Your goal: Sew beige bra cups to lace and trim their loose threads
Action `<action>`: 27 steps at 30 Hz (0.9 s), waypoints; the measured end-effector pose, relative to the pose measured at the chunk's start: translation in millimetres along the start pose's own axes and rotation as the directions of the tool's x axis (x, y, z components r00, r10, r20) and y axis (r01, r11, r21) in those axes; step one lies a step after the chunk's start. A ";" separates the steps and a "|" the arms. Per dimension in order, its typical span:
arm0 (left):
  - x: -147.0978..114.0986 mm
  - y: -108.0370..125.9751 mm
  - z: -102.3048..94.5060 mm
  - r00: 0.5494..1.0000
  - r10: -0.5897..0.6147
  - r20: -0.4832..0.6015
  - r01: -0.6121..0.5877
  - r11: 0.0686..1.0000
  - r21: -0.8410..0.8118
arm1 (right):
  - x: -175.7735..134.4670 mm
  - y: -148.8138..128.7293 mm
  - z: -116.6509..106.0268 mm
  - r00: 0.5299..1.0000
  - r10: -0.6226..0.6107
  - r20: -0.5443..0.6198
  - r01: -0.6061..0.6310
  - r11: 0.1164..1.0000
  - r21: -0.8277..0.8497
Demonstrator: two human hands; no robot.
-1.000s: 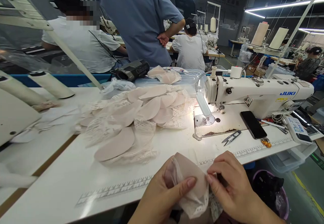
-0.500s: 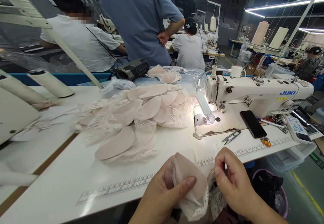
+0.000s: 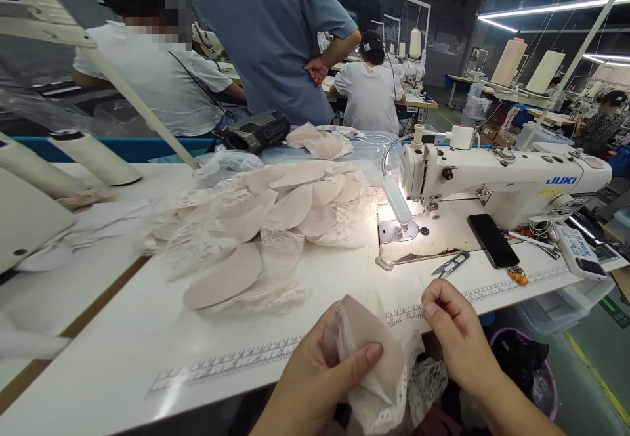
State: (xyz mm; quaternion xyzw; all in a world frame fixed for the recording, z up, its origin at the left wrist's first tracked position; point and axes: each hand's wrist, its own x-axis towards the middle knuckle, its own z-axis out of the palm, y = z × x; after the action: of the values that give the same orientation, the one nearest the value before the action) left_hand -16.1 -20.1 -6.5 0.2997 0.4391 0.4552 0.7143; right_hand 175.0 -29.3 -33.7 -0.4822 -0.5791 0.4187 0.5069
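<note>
Two bare hands are working at the near edge of the white sewing table (image 3: pixel 147 331). Left hand (image 3: pixel 315 383) is gripping a beige padded cup piece (image 3: pixel 371 344) with lace trim, thumb pressing across its front, the piece hanging just over the table edge. Right hand (image 3: pixel 453 337) is sitting just to the right of the piece, fingers curled in loosely and pinched together; whether it is holding a thread or lace edge cannot be told. Farther back, a pile of cup pieces and lace (image 3: pixel 260 226) is lying on the table. Thread snips (image 3: pixel 450 265) and a black phone (image 3: pixel 492 240) are resting near the white sewing machine (image 3: pixel 502 176). Beyond the table, a person in a blue shirt (image 3: pixel 275 35) is standing.
</note>
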 end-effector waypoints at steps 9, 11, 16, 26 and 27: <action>2.9 -2.7 -3.8 1.000 0.019 0.020 -0.021 0.997 0.075 | -7.8 -14.0 6.4 0.923 -0.356 0.146 0.384 0.868 -0.314; 2.5 -2.4 -2.2 0.999 0.022 0.032 -0.024 0.997 0.073 | -4.4 -13.3 8.7 0.954 -0.263 0.146 0.294 0.921 -0.256; 1.1 1.2 2.2 1.000 0.019 0.001 -0.019 0.999 0.051 | 3.8 1.3 9.0 0.986 0.102 0.136 -0.113 0.990 0.079; 3.9 -1.0 -3.5 0.998 0.069 -0.004 -0.068 0.992 0.103 | -9.2 -9.8 1.7 0.954 -0.273 0.123 0.296 0.922 -0.251; 3.9 -1.5 -3.4 0.998 0.070 -0.006 -0.069 0.991 0.111 | -8.6 -11.1 3.0 0.945 -0.301 0.130 0.327 0.902 -0.282</action>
State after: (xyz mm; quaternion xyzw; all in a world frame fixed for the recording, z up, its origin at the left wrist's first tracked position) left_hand -17.7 -17.1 -10.6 0.3515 0.4566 0.4562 0.6780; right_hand 170.8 -39.8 -24.8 -0.4360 -0.7264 0.2584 0.4641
